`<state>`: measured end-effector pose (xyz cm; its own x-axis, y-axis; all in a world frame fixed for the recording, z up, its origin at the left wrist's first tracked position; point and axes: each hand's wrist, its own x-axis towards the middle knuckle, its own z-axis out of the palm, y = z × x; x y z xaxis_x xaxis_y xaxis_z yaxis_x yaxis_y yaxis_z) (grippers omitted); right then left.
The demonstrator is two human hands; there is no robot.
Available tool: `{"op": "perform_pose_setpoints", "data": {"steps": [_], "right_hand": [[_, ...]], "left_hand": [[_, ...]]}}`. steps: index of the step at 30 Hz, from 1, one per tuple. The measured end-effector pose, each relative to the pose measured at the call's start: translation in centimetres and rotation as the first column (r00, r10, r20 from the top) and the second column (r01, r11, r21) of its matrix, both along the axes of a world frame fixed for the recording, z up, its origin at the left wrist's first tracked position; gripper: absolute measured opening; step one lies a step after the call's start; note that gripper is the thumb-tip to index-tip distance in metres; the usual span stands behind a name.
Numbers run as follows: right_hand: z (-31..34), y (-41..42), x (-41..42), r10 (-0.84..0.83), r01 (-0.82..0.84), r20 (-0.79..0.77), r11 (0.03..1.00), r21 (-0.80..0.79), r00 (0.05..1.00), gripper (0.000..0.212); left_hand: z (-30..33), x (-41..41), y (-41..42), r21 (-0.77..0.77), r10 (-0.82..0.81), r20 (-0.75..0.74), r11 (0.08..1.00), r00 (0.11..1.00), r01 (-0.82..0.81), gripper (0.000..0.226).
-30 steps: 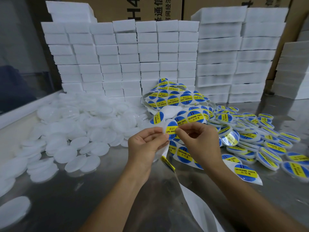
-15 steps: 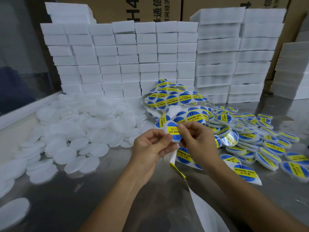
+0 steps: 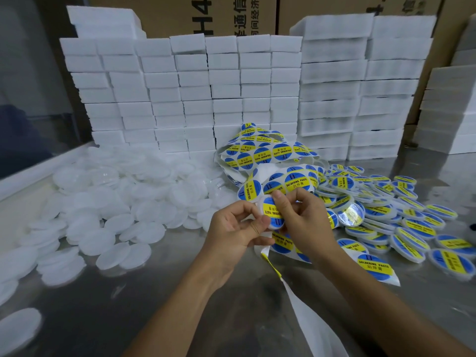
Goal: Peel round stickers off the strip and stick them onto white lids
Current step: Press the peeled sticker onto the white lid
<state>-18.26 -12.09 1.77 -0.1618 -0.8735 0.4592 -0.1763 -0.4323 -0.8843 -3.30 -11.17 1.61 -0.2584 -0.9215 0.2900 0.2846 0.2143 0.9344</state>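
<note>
My left hand grips a white lid by its rim, held up over the metal table. A round blue-and-yellow sticker lies on the lid's face. My right hand pinches the lid from the right, its thumb pressing down on the sticker. The sticker strip coils behind my hands, and its empty white backing trails down toward me. Plain white lids are heaped on the left. Lids with stickers on them are piled on the right.
Stacks of white foam blocks form a wall at the back, with brown cartons behind them. More foam stacks stand at the far right. The table is reflective metal.
The sticker came off the strip and now lies on a white lid held between both hands. My right thumb has moved onto it.
</note>
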Motion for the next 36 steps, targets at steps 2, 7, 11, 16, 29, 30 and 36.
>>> {"op": "perform_pose_setpoints", "data": {"steps": [2, 7, 11, 16, 29, 30, 36], "right_hand": [[-0.1, -0.1, -0.1, 0.046, -0.046, 0.024, 0.999, -0.014, 0.999, 0.025], [-0.4, 0.3, 0.7, 0.168, -0.17, -0.04, 0.985, -0.031, 0.985, 0.021], [-0.1, 0.4, 0.6, 0.187, -0.187, -0.006, 0.982, 0.011, 0.982, 0.017], [-0.3, 0.3, 0.6, 0.148, -0.15, -0.094, 0.988, -0.021, 0.985, 0.012], [-0.2, 0.6, 0.4, -0.031, -0.057, -0.378, 0.974, -0.221, 0.925, 0.044], [-0.3, 0.7, 0.5, -0.034, -0.086, -0.43, 0.963, -0.256, 0.902, 0.053], [0.2, 0.6, -0.2, -0.086, -0.158, -0.584, 0.922, -0.354, 0.808, 0.052]], "left_hand": [[0.1, 0.0, -0.1, 0.027, 0.032, -0.045, 0.999, 0.998, -0.031, 0.016], [0.3, 0.2, -0.4, 0.08, 0.13, -0.094, 0.989, 0.987, -0.122, 0.008], [0.1, 0.4, -0.7, 0.102, 0.238, -0.05, 0.967, 0.97, -0.232, 0.003], [-0.1, 0.2, -0.7, 0.065, 0.343, -0.024, 0.938, 0.939, -0.341, 0.008], [0.0, 0.2, -0.6, 0.063, 0.438, -0.004, 0.897, 0.899, -0.437, 0.009], [0.0, 0.3, -0.6, 0.067, 0.439, -0.011, 0.897, 0.898, -0.438, 0.01], [-0.2, 0.2, -0.5, 0.058, 0.39, 0.045, 0.918, 0.92, -0.392, 0.012]]}}
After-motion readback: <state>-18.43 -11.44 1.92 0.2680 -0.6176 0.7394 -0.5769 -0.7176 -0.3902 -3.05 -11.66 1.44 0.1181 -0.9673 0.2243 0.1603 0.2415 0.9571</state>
